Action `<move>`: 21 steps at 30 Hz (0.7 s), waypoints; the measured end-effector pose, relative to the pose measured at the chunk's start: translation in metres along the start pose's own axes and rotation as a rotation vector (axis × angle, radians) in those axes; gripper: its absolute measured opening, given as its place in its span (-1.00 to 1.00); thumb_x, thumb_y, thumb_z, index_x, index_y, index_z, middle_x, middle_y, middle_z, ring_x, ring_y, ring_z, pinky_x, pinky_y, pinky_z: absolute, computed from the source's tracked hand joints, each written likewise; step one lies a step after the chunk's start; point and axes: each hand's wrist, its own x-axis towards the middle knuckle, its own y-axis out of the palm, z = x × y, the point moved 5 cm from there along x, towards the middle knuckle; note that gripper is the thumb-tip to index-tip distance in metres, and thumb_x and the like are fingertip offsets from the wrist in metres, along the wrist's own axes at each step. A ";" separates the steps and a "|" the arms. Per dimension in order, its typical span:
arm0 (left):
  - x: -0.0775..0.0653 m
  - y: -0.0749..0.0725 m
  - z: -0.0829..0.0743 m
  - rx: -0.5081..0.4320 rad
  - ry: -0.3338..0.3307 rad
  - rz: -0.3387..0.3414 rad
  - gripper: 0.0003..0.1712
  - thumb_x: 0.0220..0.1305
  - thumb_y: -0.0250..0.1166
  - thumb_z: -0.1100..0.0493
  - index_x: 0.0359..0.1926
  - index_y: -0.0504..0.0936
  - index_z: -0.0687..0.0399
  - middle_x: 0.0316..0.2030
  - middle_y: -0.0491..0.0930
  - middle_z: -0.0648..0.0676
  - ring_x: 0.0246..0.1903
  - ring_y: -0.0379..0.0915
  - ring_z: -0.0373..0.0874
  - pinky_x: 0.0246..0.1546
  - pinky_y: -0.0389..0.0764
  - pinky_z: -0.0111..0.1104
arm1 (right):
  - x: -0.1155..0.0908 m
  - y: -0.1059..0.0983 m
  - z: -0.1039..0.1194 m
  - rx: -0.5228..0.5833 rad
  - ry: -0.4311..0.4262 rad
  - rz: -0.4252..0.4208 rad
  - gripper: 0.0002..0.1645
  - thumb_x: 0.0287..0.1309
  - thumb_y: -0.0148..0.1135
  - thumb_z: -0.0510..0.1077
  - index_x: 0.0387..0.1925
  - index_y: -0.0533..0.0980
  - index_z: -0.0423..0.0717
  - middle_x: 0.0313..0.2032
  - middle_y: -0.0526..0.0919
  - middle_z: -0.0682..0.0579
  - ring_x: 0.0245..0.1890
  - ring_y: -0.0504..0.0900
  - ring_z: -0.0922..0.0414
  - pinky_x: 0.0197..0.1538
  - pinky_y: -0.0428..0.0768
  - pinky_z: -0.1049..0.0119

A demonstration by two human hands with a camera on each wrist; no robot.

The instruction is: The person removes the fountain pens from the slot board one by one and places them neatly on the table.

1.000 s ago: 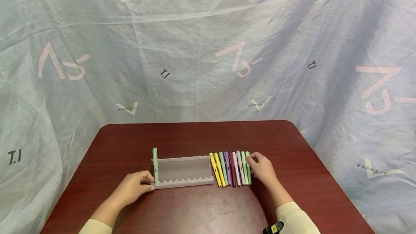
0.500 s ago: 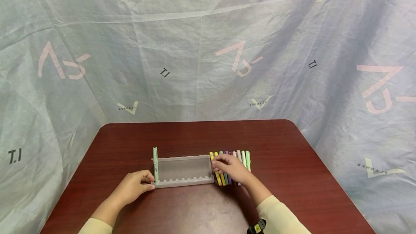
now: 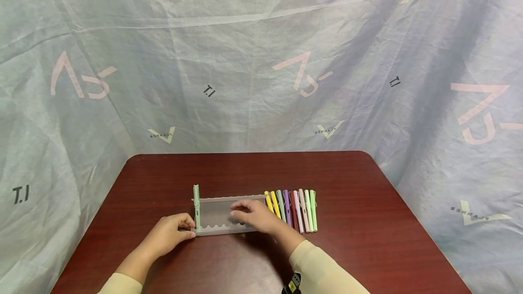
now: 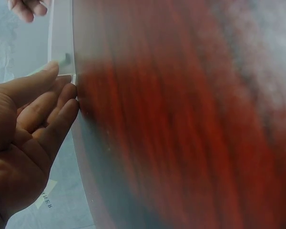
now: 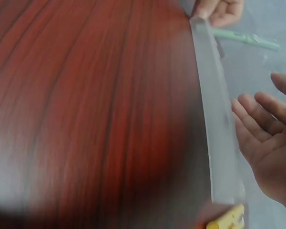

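A translucent pen rack (image 3: 215, 211) with scalloped edges lies on the table. One mint-green pen (image 3: 197, 208) sits across its leftmost slot. My left hand (image 3: 168, 236) grips the rack's left front corner between thumb and fingers, close beside that pen. Over the middle of the rack is my right hand (image 3: 258, 216), with loosely bent fingers and nothing in them. In the right wrist view the right palm (image 5: 271, 157) faces the rack's notched edge. The right hand and forearm hide part of the rack and the lower ends of the yellow pens (image 3: 275, 203).
Right of the rack lies a side-by-side row of pens, including a purple pen (image 3: 288, 205), a dark red pen (image 3: 294, 212) and a light green pen (image 3: 313, 210). The reddish-brown table (image 3: 367, 230) ends at a grey printed cloth (image 3: 245, 103).
My right hand has moved left from the row's right end, across the pens, to above the rack. My left hand stays at the rack's corner. The pens remain in place.
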 end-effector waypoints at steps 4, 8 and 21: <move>0.001 0.000 0.000 0.007 0.007 -0.003 -0.82 0.10 0.48 0.14 -0.30 0.63 -0.13 -0.30 0.67 -0.19 -0.19 0.60 -0.23 -0.16 0.58 -0.27 | 0.011 0.015 0.004 0.043 0.005 0.004 -0.50 0.27 0.28 0.03 0.11 0.56 -0.21 -0.22 0.72 0.02 -0.24 0.70 0.00 -0.22 0.64 0.29; 0.002 0.000 0.000 0.003 0.010 -0.010 -0.82 0.10 0.48 0.15 -0.30 0.63 -0.14 -0.32 0.67 -0.20 -0.20 0.60 -0.25 -0.17 0.58 -0.29 | 0.020 0.029 0.009 0.083 0.013 0.005 -0.49 0.26 0.28 0.03 0.11 0.55 -0.20 -0.25 0.73 0.05 -0.26 0.71 -0.02 -0.24 0.64 0.29; 0.002 0.001 0.001 -0.027 0.012 0.015 -0.82 0.12 0.47 0.15 -0.27 0.63 -0.12 -0.26 0.68 -0.15 -0.17 0.61 -0.20 -0.15 0.61 -0.22 | 0.037 0.059 0.025 0.108 0.003 0.001 -0.58 0.21 0.33 -0.02 0.02 0.60 -0.17 -0.31 0.71 0.12 -0.37 0.69 0.09 -0.37 0.59 0.40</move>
